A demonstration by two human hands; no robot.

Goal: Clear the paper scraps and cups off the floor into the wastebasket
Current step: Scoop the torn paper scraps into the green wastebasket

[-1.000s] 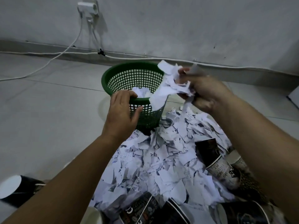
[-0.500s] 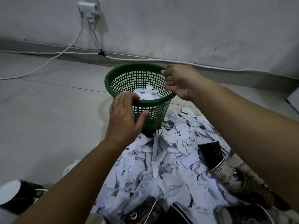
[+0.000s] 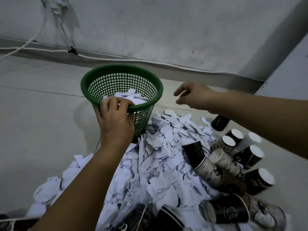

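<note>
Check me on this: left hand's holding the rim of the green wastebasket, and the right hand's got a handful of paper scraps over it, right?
Not quite. In the head view the left hand does hold the green wastebasket rim, but the right hand is empty, fingers loose, beside the basket rather than over it.

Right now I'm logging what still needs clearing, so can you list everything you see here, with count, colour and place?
Wastebasket: one, green mesh, on the floor near the wall, tilted, white scraps inside.
Paper scraps: a large pile, too many to count, white with print, on the floor in front of the wastebasket.
Paper cups: about a dozen in view, mostly dark, some pale, lying and standing right of the pile and along the bottom edge.
Cable: one, white, along the base of the wall.
Wall: grey, behind.
Floor: grey tiles.
Left hand: grips the wastebasket's near rim.
Right hand: empty, fingers loose, in the air right of the wastebasket.
</note>
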